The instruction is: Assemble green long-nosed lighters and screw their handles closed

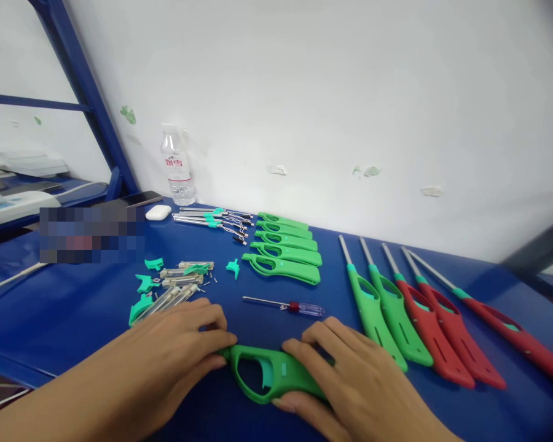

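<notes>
A green plastic lighter handle [267, 371] lies on the blue table [74, 307] right in front of me. My right hand [350, 380] is wrapped round its right end, thumb under, fingers over. My left hand [175, 350] pinches the handle's left tip, fingers pressed together. Just beyond the handle lies a small screwdriver [286, 305] with a clear grip.
Several empty green handle shells [286, 252] lie in a row behind. Metal tubes and teal parts [175, 282] are heaped at the left. Finished green and red long lighters [424, 319] line the right. A water bottle [177, 166], earbud case [158, 212] and phone [141, 198] stand at the back.
</notes>
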The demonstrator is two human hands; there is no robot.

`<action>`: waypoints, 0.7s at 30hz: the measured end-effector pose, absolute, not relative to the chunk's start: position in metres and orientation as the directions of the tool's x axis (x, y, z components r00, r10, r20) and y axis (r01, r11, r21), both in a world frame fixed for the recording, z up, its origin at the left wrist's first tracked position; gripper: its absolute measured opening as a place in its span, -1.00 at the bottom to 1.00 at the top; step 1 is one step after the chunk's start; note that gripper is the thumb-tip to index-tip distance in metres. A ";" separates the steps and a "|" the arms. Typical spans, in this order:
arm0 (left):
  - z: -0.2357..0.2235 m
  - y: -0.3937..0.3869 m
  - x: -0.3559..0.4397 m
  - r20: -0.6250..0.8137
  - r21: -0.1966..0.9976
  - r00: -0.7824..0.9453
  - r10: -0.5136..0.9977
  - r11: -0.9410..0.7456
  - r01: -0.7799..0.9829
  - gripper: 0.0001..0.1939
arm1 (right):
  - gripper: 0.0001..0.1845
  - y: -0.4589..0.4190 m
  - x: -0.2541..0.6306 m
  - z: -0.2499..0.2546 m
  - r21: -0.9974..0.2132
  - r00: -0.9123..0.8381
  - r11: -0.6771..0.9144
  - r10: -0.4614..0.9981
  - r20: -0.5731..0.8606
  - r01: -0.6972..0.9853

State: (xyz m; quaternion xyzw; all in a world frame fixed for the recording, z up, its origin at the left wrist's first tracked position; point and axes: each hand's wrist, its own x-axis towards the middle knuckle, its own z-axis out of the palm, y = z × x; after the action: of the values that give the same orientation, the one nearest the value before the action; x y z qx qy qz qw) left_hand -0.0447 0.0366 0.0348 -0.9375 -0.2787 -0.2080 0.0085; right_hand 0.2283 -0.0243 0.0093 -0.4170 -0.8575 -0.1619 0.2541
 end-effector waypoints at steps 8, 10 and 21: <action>0.036 0.038 -0.048 0.344 0.122 0.793 0.503 -0.861 0.494 -0.59 | -0.50 -0.026 0.232 0.014 0.064 -0.546 0.626 0.620 0.564 0.777; 0.034 0.037 -0.048 0.350 0.103 0.789 0.505 -0.858 0.504 -0.61 | -0.54 -0.026 0.232 0.014 0.062 -0.549 0.634 0.611 0.570 0.771; 0.038 0.038 -0.039 0.371 0.159 0.756 0.539 -0.839 0.520 -0.64 | -0.77 -0.021 0.231 0.012 0.039 -0.601 0.655 0.665 0.443 0.754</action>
State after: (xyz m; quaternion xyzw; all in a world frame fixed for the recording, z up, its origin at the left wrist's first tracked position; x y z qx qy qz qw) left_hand -0.0390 0.0376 0.0380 -0.9368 -0.2827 -0.2051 -0.0230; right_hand 0.2313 -0.0207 0.0118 -0.3998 -0.8877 -0.1116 0.1991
